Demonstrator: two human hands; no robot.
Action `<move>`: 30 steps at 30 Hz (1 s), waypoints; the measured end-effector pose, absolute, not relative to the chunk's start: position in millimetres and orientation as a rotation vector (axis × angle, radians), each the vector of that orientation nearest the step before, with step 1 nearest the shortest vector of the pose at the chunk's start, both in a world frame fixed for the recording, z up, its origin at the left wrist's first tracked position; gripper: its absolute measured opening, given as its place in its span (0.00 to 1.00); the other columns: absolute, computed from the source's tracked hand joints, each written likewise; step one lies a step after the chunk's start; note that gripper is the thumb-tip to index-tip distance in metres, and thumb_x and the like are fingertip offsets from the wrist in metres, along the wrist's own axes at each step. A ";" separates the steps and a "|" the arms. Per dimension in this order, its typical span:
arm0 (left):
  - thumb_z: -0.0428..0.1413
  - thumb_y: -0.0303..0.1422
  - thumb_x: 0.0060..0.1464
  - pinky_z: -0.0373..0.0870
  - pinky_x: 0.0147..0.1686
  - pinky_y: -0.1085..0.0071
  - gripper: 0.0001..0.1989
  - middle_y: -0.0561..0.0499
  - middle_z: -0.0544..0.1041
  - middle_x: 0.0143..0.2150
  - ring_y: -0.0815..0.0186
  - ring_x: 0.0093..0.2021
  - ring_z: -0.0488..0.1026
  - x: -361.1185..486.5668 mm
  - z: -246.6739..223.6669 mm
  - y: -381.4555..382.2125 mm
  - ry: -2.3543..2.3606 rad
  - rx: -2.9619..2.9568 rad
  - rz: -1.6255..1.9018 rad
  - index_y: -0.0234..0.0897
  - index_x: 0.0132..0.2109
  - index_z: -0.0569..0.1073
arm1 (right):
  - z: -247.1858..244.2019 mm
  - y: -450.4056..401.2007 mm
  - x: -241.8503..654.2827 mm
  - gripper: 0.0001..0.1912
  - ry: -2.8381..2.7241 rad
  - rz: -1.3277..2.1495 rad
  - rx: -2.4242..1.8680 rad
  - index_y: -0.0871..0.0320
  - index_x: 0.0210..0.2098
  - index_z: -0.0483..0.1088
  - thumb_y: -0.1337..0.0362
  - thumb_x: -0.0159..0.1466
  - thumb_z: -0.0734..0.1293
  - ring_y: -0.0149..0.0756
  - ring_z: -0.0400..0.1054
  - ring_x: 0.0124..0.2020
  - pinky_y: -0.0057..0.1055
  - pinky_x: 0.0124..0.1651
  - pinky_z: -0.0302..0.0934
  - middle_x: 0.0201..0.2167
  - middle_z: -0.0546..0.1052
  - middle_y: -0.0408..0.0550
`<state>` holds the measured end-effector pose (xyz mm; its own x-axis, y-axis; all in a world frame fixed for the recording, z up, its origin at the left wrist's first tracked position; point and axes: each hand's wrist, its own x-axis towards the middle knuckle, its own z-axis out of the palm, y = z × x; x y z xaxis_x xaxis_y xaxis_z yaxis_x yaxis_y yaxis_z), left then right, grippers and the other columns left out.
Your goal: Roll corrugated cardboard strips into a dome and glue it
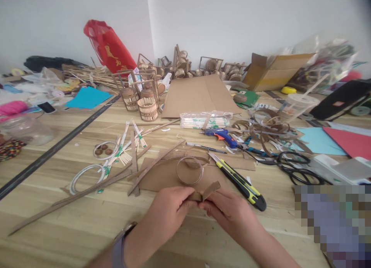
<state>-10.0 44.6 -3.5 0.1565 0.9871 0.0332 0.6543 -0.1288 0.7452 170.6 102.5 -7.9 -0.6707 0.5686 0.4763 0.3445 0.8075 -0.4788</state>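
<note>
Both hands meet low in the centre of the head view, pinching one short brown cardboard strip (211, 190) that bends up between them. My left hand (171, 207), with a watch at its wrist, closes its thumb and fingers on the strip's left part. Fingers of my right hand (232, 209) are pressed together on the strip's right side. Just beyond the fingertips a thin brown ring (177, 171) stands on a flat cardboard piece (158, 175). To the right lies a yellow and black utility knife (239, 183) with its blade end pointing away.
Long brown strips (87, 188), white rings (75, 179) and sticks lie left. A blue glue gun (226, 138), black scissors (301, 169) and curled strips (268, 125) are right. Small stick baskets (147, 108) and a cardboard sheet (199, 96) stand or lie farther back.
</note>
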 end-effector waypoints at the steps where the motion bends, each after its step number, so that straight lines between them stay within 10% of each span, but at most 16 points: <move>1: 0.53 0.22 0.57 0.63 0.32 0.75 0.08 0.51 0.78 0.33 0.64 0.33 0.74 -11.1 -4.0 44.5 1.559 1.894 0.695 0.37 0.36 0.75 | -10.1 101.8 170.5 0.26 -2.372 0.444 -0.660 0.56 0.24 0.69 0.55 0.72 0.51 0.30 0.66 0.18 0.25 0.20 0.57 0.19 0.72 0.44; 14: 0.53 0.32 0.61 0.70 0.35 0.75 0.10 0.51 0.81 0.37 0.65 0.36 0.77 -13.0 2.4 46.0 1.348 1.472 1.075 0.37 0.45 0.77 | -13.7 96.8 168.0 0.21 -2.034 0.820 -1.032 0.55 0.20 0.74 0.52 0.64 0.64 0.34 0.72 0.21 0.25 0.25 0.63 0.18 0.78 0.43; 30: 0.50 0.20 0.60 0.75 0.38 0.67 0.11 0.44 0.81 0.40 0.59 0.38 0.78 -11.4 -8.2 44.4 1.535 2.306 0.694 0.32 0.45 0.74 | -18.8 103.5 171.8 0.20 -2.453 0.442 -0.716 0.57 0.27 0.70 0.62 0.71 0.54 0.33 0.71 0.22 0.26 0.24 0.64 0.24 0.76 0.48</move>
